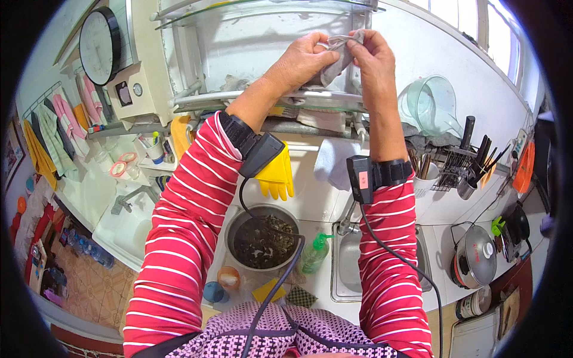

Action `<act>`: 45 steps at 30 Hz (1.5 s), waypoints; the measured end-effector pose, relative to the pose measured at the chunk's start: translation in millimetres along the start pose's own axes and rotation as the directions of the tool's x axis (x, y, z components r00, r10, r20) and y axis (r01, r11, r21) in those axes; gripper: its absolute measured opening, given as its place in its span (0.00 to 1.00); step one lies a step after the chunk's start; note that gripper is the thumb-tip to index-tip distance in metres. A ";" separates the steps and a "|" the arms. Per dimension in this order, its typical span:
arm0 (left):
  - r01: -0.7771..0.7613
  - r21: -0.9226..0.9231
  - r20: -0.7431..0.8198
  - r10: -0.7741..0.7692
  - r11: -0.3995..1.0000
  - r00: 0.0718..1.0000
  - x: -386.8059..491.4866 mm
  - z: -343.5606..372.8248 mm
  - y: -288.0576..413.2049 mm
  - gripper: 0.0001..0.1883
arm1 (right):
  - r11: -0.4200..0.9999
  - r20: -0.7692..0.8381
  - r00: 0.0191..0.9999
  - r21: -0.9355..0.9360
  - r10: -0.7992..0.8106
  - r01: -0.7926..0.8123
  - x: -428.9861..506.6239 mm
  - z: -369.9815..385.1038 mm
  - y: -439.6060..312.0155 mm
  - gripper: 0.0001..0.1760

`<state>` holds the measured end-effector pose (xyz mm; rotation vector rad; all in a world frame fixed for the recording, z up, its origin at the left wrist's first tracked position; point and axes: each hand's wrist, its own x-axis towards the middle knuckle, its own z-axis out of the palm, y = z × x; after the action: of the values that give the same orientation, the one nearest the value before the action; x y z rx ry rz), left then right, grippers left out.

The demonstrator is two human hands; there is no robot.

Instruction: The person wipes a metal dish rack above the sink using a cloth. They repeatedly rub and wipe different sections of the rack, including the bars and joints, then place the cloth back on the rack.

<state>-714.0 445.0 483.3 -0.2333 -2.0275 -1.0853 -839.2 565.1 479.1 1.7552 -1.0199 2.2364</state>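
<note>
Both arms reach up to a wall rack, where a thin grey cloth (336,67) is stretched between my two hands. My left hand (309,56) pinches its left edge between thumb and fingers. Gathered fabric at the upper right is gripped by my right hand (374,51). The cloth's lower end hangs just above the rack's glass lower shelf (224,102). More folded cloths (321,120) lie beneath that shelf. Yellow rubber gloves (277,176) and a pale blue cloth (336,163) hang from the rail below.
On the counter stand a metal basin (262,237) of dark leafy pieces in water, a green pump bottle (314,253) and a yellow sponge (268,290). The steel sink (349,264) lies under my right arm. A lidded pan (476,257) sits farther right. Cables (295,259) run from both wrist devices.
</note>
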 end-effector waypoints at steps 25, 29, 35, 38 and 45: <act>0.291 0.654 0.201 -0.532 0.698 0.823 39.9 34.5 -23.2 0.14 | 0.930 -0.073 0.930 -0.051 0.361 -0.365 -52.1 -108.9 97.1 0.12; 0.513 0.436 0.195 -0.634 0.739 0.748 41.0 36.9 -22.8 0.14 | 0.935 0.002 0.950 -0.178 0.311 -0.306 -55.0 -108.7 108.2 0.11; 0.483 0.470 0.130 -0.599 0.739 0.790 48.1 48.3 -30.2 0.09 | 0.956 0.003 0.960 -0.088 0.281 -0.279 -61.0 -111.0 111.0 0.12; 0.501 0.456 0.120 -0.608 0.736 0.785 48.5 53.4 -30.1 0.07 | 0.959 0.072 0.958 -0.075 0.279 -0.274 -65.5 -114.2 106.6 0.10; 0.497 0.348 0.258 -0.591 0.795 0.764 47.1 53.6 -24.8 0.10 | 0.831 -0.108 0.991 -0.542 0.077 -0.123 -65.1 -105.4 96.6 0.07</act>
<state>-787.6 461.4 485.9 0.3632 -2.6402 -1.1599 -950.8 570.7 368.7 1.3687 -1.5700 1.7825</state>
